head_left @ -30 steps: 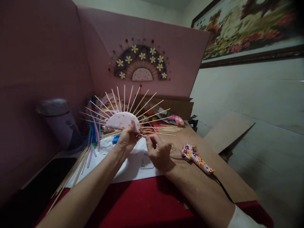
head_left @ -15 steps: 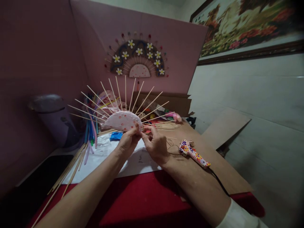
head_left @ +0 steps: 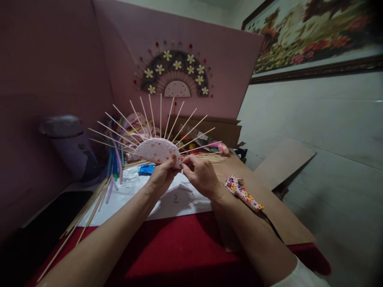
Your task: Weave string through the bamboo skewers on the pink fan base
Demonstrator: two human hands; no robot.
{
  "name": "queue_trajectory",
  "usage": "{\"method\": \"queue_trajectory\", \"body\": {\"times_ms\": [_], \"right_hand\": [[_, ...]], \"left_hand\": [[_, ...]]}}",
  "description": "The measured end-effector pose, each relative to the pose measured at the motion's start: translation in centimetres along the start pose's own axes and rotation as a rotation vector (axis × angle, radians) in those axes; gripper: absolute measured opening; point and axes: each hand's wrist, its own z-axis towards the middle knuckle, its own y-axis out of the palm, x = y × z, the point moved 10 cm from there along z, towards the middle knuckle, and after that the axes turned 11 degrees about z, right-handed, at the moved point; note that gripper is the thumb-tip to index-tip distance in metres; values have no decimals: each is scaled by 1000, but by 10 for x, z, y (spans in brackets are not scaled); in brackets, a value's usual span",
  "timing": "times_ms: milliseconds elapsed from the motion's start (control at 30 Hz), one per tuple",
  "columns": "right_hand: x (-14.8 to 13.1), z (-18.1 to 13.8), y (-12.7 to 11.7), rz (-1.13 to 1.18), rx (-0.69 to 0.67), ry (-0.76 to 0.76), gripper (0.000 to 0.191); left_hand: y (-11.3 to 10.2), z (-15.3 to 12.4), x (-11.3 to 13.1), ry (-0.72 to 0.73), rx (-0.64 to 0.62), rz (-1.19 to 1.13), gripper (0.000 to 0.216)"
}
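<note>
A half-round piece covered in pale pink cloth with red dots is held up above the table, thin wooden sticks fanning out from its curved edge. My left hand grips it at the lower right, thumb on the front face and fingers behind. At the same corner my right hand has its thumb and forefinger pinched together, close to the piece's edge. Whether something small lies between those fingertips, I cannot make out. A glue gun wrapped in flowered cloth lies right of my right hand.
A finished-looking fan with white flowers hangs on the pink panel. Loose sticks and coloured pipe cleaners lie left; a blue packet rests on white paper. Cardboard covers the right side. A lidded purple container stands far left.
My right hand has shifted slightly right and up, its fingers drawing a little away from the cloth corner. My left hand keeps its hold. The whole view has shifted slightly.
</note>
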Motion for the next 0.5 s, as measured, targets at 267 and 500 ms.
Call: {"method": "queue_trajectory", "body": {"times_ms": [267,500], "right_hand": [[-20,1,-6,-440,-159,-289,17],[-26,3,-24,-371,-68,-311,14]], "left_hand": [[-3,-1,0,-34,11,8,20],[-4,0,-3,-68,-6,-10,22]]}}
